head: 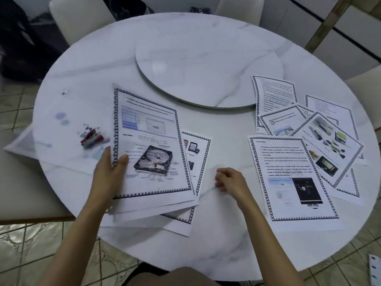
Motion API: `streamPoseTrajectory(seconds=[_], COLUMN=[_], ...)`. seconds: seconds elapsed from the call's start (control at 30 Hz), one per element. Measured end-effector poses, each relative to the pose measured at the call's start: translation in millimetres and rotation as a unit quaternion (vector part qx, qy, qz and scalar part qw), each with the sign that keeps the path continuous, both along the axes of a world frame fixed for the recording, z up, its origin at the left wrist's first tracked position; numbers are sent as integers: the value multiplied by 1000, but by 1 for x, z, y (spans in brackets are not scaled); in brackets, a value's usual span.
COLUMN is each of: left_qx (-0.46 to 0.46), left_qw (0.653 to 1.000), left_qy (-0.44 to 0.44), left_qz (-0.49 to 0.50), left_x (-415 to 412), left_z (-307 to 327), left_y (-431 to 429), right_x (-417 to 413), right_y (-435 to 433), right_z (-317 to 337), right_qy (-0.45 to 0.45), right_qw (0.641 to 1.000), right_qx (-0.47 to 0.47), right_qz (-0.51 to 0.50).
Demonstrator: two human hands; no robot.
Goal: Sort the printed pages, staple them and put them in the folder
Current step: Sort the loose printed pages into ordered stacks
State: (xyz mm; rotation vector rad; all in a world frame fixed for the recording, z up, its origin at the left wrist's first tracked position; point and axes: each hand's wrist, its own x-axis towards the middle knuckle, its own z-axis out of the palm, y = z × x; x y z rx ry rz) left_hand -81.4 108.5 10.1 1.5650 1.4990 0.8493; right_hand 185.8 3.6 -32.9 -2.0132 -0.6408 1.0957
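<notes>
Round white marble table [206, 34] (pale chairs [78, 15] around) on tiled floor [31, 244]

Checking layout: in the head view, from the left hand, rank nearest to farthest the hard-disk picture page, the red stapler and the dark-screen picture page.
1. Printed page with the hard-disk picture, gripped by the left hand.
2. Small red stapler, just beyond the hand, slightly left.
3. Printed page with the dark-screen picture, far right.
</notes>
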Motion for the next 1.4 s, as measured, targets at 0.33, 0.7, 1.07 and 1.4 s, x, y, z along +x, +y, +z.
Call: streamPoseTrajectory(seconds=[0.33, 0.7, 1.07, 1.4], left_qx=[-45, -74, -87, -64], left_qw=[998, 995, 994, 997], left_qy=[49, 53, 45, -26], left_qz=[-10, -31, -55, -41], left_x=[-60, -82, -83, -71], left_z=[-21, -31, -40, -25], left_y=[43, 69, 81, 77], right_x=[-52, -90, -77, -37], right_y=[28, 60, 64, 45], right_z=[-12, -18, -17, 1], right_qy=[-266, -324, -148, -204], right_qw=[959, 926, 978, 970], right_qx=[-99, -194, -21, 109], right_qz=[11, -25, -145, -82])
